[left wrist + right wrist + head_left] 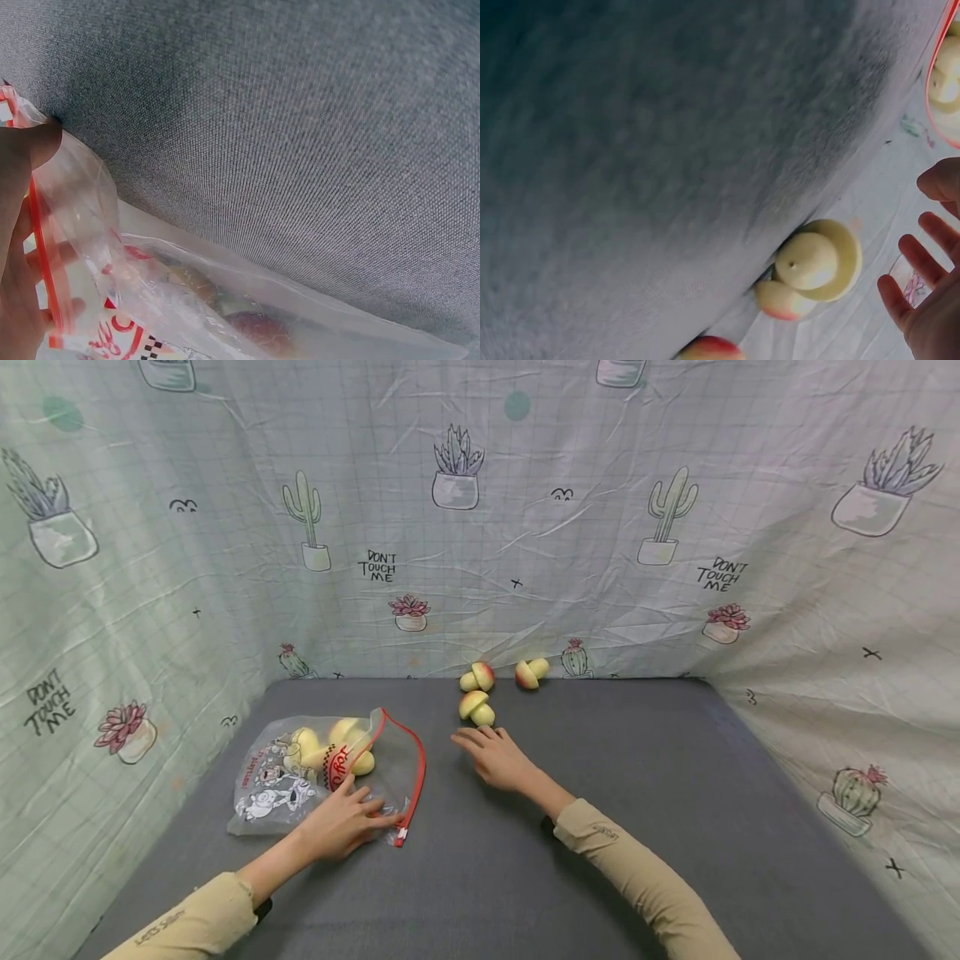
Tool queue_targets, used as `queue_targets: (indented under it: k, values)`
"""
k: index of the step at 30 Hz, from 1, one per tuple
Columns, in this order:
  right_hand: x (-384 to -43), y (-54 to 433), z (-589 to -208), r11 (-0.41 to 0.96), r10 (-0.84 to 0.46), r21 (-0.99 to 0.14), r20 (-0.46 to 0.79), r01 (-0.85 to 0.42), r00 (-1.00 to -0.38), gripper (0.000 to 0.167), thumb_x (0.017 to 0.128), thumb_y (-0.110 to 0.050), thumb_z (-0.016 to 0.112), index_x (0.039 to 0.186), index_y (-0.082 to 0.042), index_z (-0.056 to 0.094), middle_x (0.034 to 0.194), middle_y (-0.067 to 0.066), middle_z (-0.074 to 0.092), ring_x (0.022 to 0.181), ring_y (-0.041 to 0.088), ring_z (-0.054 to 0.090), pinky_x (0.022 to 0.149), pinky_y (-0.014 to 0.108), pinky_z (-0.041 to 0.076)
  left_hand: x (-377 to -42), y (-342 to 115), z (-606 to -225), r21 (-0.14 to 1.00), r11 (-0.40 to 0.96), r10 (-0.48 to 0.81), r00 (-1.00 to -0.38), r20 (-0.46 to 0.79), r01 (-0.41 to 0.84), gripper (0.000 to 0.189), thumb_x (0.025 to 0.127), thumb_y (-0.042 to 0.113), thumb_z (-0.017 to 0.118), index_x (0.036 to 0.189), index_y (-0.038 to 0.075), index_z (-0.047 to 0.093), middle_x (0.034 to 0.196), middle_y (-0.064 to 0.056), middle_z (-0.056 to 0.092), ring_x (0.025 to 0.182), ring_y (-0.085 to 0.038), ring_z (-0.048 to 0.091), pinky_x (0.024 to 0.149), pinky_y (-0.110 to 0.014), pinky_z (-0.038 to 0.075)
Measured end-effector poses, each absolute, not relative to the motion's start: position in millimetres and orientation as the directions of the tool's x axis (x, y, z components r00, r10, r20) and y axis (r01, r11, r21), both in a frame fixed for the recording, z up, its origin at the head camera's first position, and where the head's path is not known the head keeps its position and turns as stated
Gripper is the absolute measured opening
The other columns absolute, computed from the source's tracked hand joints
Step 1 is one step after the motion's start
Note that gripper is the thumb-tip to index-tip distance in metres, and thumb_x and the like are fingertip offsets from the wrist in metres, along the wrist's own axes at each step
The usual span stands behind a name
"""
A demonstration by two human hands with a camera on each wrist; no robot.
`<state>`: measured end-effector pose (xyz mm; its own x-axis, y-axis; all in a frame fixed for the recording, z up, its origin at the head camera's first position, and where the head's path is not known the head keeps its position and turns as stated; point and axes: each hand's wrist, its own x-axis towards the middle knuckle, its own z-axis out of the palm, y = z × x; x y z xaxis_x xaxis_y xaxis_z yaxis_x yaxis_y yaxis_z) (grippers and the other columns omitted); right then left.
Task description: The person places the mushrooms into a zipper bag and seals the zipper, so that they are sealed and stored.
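Observation:
On the left of the table lies a clear zip bag (266,777) with a red zip edge, its mouth spread apart and several yellow toy mushrooms (363,763) inside. My left hand (341,822) holds the mouth edge near the slider (402,835); in the left wrist view its thumb (41,142) is at the edge and the other fingers show through the film. My right hand (502,760) reaches forward with relaxed, spread fingers and holds nothing. Just beyond its fingertips lies a yellow toy mushroom (474,707) with a reddish cap, also seen as a mushroom (806,261) in the right wrist view.
Two more toy mushrooms lie near the table's back edge, one mushroom (477,677) behind the nearest and another mushroom (529,673) to its right. A patterned cloth (517,543) hangs behind and on both sides of the dark grey table (637,760).

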<state>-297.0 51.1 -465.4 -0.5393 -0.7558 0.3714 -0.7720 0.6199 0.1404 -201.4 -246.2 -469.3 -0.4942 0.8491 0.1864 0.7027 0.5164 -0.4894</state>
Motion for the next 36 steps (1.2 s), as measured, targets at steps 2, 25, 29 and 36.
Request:
queue_targets:
  k: [2, 25, 29, 36]
  values:
    - [-299.7, 53.5, -466.1, 0.636, -0.743, 0.133, 0.371, -0.760, -0.557, 0.052, 0.084, -0.013, 0.057, 0.133, -0.016, 0.041, 0.134, 0.004, 0.043, 0.113, 0.022, 0.046, 0.079, 0.039, 0.040, -201.1, -245.9, -469.4, -0.489, 0.517, 0.850, -0.490, 0.195, 0.703, 0.048, 0.073, 0.033, 0.067, 0.120, 0.035, 0.055, 0.092, 0.003, 0.059, 0.081, -0.020, 0.051, 0.089, -0.058, 0.036]
    - [-333.7, 56.4, -473.3, 0.873, -0.480, 0.062, 0.281, -0.483, -0.831, 0.062, 0.085, -0.026, 0.057, 0.139, -0.016, 0.029, 0.142, 0.009, 0.030, 0.114, 0.028, 0.041, 0.080, 0.044, 0.036, -194.8, -244.1, -469.9, -0.481, 0.515, 0.855, -0.467, 0.226, 0.709, 0.045, 0.071, 0.030, 0.067, 0.115, 0.035, 0.058, 0.084, 0.003, 0.055, 0.073, -0.018, 0.047, 0.084, -0.056, 0.038]
    - [-337.9, 55.3, -472.9, 0.875, -0.474, 0.044, 0.273, -0.481, -0.837, 0.065, 0.085, -0.028, 0.058, 0.140, -0.017, 0.026, 0.143, 0.009, 0.029, 0.115, 0.029, 0.041, 0.081, 0.045, 0.037, -195.3, -243.7, -470.9, -0.475, 0.520, 0.851, -0.477, 0.219, 0.710, 0.044, 0.073, 0.031, 0.065, 0.116, 0.036, 0.057, 0.084, 0.003, 0.054, 0.073, -0.018, 0.047, 0.085, -0.056, 0.038]
    - [-347.0, 49.8, -468.7, 0.877, -0.467, 0.023, 0.278, -0.480, -0.839, 0.070, 0.085, -0.031, 0.058, 0.142, -0.018, 0.021, 0.144, 0.008, 0.029, 0.115, 0.028, 0.040, 0.081, 0.044, 0.037, -195.4, -243.4, -469.5, -0.471, 0.533, 0.841, -0.500, 0.206, 0.703, 0.043, 0.075, 0.031, 0.065, 0.117, 0.037, 0.057, 0.082, 0.004, 0.054, 0.073, -0.017, 0.047, 0.089, -0.056, 0.036]
